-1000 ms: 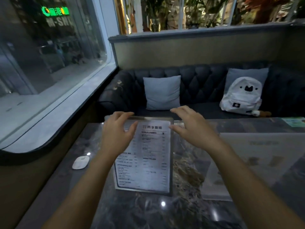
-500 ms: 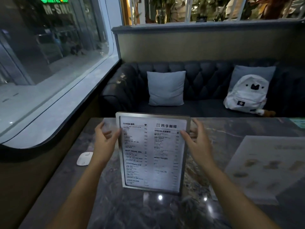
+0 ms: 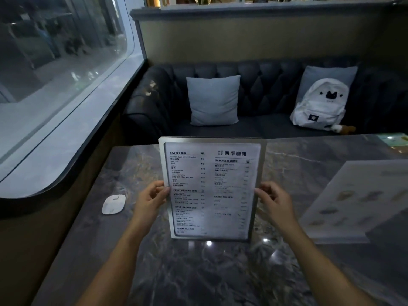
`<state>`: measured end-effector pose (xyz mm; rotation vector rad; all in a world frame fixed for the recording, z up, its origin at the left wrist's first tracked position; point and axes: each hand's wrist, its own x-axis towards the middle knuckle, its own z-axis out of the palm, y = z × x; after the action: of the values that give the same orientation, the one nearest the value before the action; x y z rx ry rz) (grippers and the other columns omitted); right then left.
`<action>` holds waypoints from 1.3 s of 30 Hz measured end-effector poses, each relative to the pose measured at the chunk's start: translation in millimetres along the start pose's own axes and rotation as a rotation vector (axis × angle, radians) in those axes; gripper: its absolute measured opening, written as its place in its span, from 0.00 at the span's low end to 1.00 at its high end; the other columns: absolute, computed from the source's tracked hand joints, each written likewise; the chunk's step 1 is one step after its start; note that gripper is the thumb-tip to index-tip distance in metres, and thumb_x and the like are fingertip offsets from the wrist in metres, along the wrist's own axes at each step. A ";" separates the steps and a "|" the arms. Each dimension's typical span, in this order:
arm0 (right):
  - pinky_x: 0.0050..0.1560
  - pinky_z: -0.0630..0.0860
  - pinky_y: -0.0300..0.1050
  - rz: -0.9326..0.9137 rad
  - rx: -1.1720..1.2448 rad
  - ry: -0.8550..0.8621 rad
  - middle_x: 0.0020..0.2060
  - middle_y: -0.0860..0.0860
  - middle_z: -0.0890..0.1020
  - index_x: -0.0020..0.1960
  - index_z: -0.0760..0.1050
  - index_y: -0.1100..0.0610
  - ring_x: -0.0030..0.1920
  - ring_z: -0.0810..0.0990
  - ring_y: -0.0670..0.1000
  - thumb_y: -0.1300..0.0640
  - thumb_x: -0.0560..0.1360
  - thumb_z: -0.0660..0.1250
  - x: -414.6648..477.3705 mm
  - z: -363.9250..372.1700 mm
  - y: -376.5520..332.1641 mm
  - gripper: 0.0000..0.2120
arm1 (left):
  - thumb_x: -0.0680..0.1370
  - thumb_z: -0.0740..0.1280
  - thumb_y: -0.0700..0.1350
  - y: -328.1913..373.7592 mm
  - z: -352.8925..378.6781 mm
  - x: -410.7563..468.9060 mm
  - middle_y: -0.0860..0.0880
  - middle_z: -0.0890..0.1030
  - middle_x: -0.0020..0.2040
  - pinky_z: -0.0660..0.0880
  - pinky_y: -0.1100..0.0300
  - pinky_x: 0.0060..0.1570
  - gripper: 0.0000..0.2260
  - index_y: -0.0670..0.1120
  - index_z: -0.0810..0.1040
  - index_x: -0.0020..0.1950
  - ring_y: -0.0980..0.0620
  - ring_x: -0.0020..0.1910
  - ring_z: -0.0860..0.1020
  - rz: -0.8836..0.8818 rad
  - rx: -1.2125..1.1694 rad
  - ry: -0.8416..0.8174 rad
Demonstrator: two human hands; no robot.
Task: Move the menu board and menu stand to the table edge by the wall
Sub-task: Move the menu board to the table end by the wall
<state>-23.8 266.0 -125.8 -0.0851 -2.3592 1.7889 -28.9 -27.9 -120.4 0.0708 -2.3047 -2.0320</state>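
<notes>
Menu board up in both my hands, not yet set down by the wall.

I judge the job barely begun: my left hand (image 3: 152,198) and right hand (image 3: 272,200) pinch the side edges of the menu board (image 3: 210,191), held upright above the middle of the counter (image 3: 198,279), at 12 o'clock from me. It seems just clear of the surface, though I can't be sure. The wall-side edge lies at 9 o'clock, below the window ledge (image 3: 55,160), and nothing sits there yet but a small white rounded puck (image 3: 113,204). The menu stand (image 3: 344,204), a pale angled sheet with faint pictures, waits untouched at 3 o'clock. The board is a flat, rigid rectangle, brushed-metal frame around a printed sheet; the counter is dark, glossy veined stone, slick-looking.
</notes>
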 end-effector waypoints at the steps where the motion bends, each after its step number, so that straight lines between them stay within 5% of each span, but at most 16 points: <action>1: 0.40 0.75 0.41 0.010 0.006 0.000 0.38 0.52 0.80 0.40 0.75 0.52 0.40 0.78 0.51 0.61 0.73 0.65 -0.2 0.5 -1.5 0.05 | 0.77 0.62 0.40 0.5 -0.2 -0.4 0.48 0.82 0.43 0.77 0.62 0.43 0.05 0.46 0.77 0.46 0.54 0.43 0.80 0.003 0.005 -0.003; 6: 0.36 0.75 0.38 0.049 0.096 0.034 0.36 0.53 0.78 0.37 0.74 0.54 0.38 0.76 0.51 0.64 0.72 0.65 -2.6 4.5 -10.4 0.08 | 0.76 0.62 0.36 5.1 0.5 -0.6 0.47 0.81 0.42 0.74 0.73 0.35 0.07 0.45 0.78 0.44 0.62 0.37 0.80 0.019 -0.051 0.014; 14: 0.43 0.76 0.47 0.043 0.111 -0.010 0.39 0.53 0.80 0.41 0.76 0.55 0.42 0.79 0.53 0.62 0.73 0.64 -8.2 28.3 -24.3 0.05 | 0.75 0.63 0.34 0.9 -25.0 -25.2 0.48 0.80 0.38 0.77 0.63 0.43 0.06 0.43 0.77 0.43 0.55 0.40 0.78 0.010 -0.148 0.136; 20: 0.45 0.78 0.46 0.016 0.140 -0.165 0.41 0.57 0.81 0.43 0.77 0.61 0.44 0.80 0.55 0.63 0.72 0.65 -8.7 77.8 -46.0 0.03 | 0.74 0.64 0.35 1.9 -76.0 -71.7 0.48 0.78 0.36 0.75 0.65 0.40 0.08 0.46 0.76 0.37 0.54 0.38 0.75 0.054 -0.048 0.293; 23: 0.48 0.78 0.53 -0.017 0.139 -0.253 0.44 0.63 0.81 0.45 0.77 0.65 0.45 0.79 0.58 0.65 0.72 0.65 -11.4 109.7 -56.4 0.04 | 0.74 0.64 0.35 -1.6 -105.7 -101.6 0.52 0.79 0.34 0.74 0.68 0.38 0.09 0.48 0.77 0.38 0.57 0.36 0.76 0.036 0.006 0.380; 26: 0.47 0.77 0.54 -0.054 0.152 -0.366 0.43 0.64 0.81 0.44 0.77 0.65 0.44 0.79 0.59 0.66 0.72 0.65 -18.0 144.4 -65.1 0.03 | 0.74 0.65 0.36 -7.7 -131.4 -136.2 0.47 0.79 0.38 0.74 0.63 0.42 0.06 0.45 0.77 0.40 0.55 0.40 0.76 -0.020 0.025 0.484; 30: 0.40 0.77 0.39 -0.059 0.168 -0.535 0.39 0.49 0.83 0.41 0.79 0.51 0.41 0.81 0.48 0.61 0.72 0.65 -33.0 189.5 -72.9 0.07 | 0.73 0.66 0.34 -9.0 -152.0 -182.6 0.52 0.80 0.35 0.73 0.72 0.39 0.10 0.49 0.79 0.40 0.57 0.38 0.75 -0.041 -0.001 0.688; 33: 0.39 0.77 0.35 -0.094 0.170 -0.603 0.39 0.48 0.83 0.41 0.79 0.50 0.40 0.80 0.46 0.62 0.72 0.65 -44.6 218.1 -79.1 0.09 | 0.72 0.66 0.34 -7.1 -159.3 -215.3 0.46 0.80 0.40 0.73 0.75 0.37 0.08 0.47 0.79 0.42 0.57 0.39 0.77 -0.097 -0.045 0.847; 39: 0.38 0.76 0.31 -0.083 0.258 -0.815 0.36 0.43 0.84 0.41 0.79 0.51 0.39 0.81 0.42 0.65 0.73 0.64 -63.8 257.1 -89.9 0.10 | 0.72 0.65 0.33 1.5 -154.3 -262.5 0.49 0.80 0.39 0.75 0.72 0.34 0.12 0.51 0.78 0.40 0.61 0.36 0.79 -0.125 -0.020 1.025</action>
<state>-1.0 -12.5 -113.3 0.9247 -2.4771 2.3721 245.4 -159.4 -105.2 1.0018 -1.6196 -1.4776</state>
